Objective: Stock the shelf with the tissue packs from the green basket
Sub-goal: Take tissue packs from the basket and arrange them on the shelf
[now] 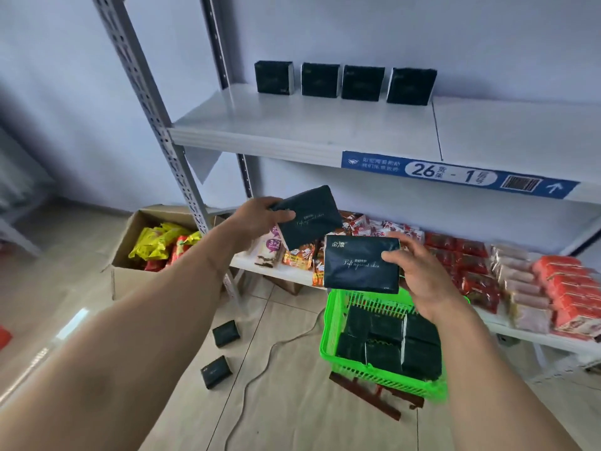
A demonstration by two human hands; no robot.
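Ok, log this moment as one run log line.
left hand: holds tissue pack | right hand: holds second pack | upper shelf: four packs | green basket: packs remain | floor: two packs

Walls: a plain pale blue-grey wall [422, 30] is seen behind the racking.
Floor: light beige tiles [286, 415] are laid, crossed by a grey cable [260, 362].
Furniture: a grey perforated steel upright [146, 89] is fixed at the left.
Light: soft, even daylight is cast.
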